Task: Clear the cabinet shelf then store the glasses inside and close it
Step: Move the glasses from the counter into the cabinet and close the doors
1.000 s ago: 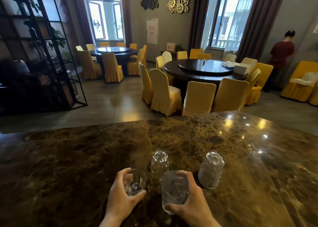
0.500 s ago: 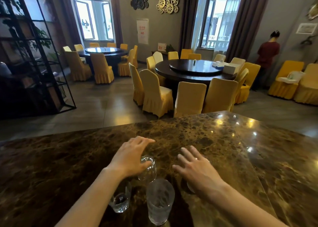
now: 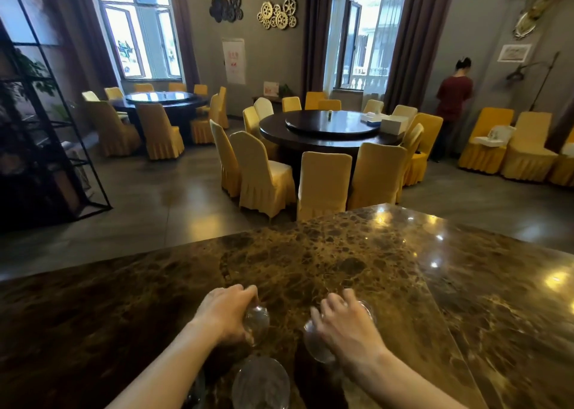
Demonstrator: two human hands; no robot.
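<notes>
On the marble counter (image 3: 310,253), each hand's fingers (image 3: 245,293) wrap one glass (image 3: 256,318).

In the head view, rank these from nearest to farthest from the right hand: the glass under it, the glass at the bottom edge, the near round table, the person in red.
1. Glass under the right hand.
2. Glass at the bottom edge, toward the left.
3. Near round table, mid-room.
4. Person in red, far right wall.

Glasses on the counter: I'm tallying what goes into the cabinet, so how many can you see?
4: one under the left hand, one under the right hand, one near the bottom edge, and one barely showing behind the left forearm.
</notes>
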